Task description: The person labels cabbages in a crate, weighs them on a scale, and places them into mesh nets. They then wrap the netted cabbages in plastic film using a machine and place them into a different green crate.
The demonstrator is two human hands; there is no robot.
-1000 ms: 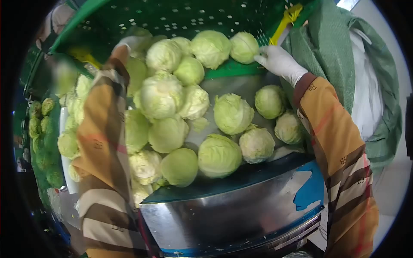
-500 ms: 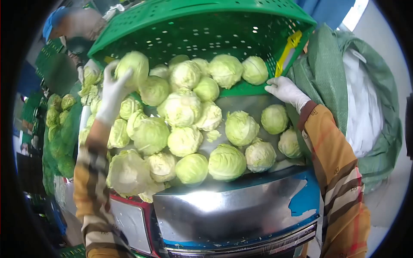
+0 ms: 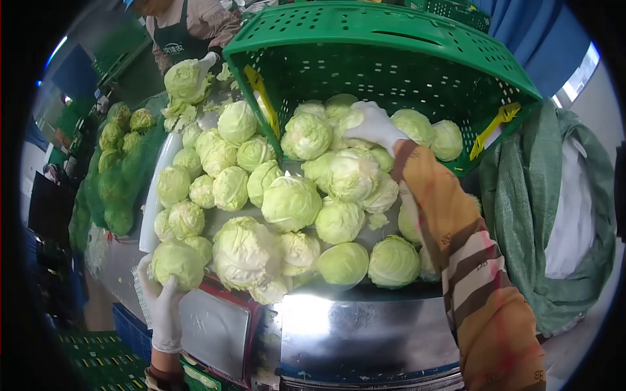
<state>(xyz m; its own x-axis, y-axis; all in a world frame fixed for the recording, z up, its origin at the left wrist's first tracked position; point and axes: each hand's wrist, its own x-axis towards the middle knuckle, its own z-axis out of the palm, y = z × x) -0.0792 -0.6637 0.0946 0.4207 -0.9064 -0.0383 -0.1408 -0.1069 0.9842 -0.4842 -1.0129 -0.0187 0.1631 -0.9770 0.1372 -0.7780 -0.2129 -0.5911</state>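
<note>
My left hand [image 3: 161, 306], in a white glove, is closed round a pale green cabbage [image 3: 177, 265] at the front left edge of the heap. My right hand [image 3: 377, 124], also gloved, reaches into the mouth of the tipped green crate [image 3: 391, 29]. Its thumb and fingers lie round the side of a cabbage [image 3: 344, 127] there, which it partly hides. More cabbages lie in the crate and spill onto the metal surface, among them a large whitish one [image 3: 246, 253] at the front.
A metal panel [image 3: 365, 332] and a red-framed plate [image 3: 214, 332] stand along the front. On the right is a green woven sack [image 3: 518, 195]. Green net bags of cabbages [image 3: 117, 176] stand left. Across the table, a person in a dark apron [image 3: 177, 39] has a gloved hand at a cabbage [image 3: 184, 81].
My left hand has come from the crate's left side down to the front left, with a cabbage in it. My right hand has left the crate's right edge and reached among the cabbages. The view has shifted.
</note>
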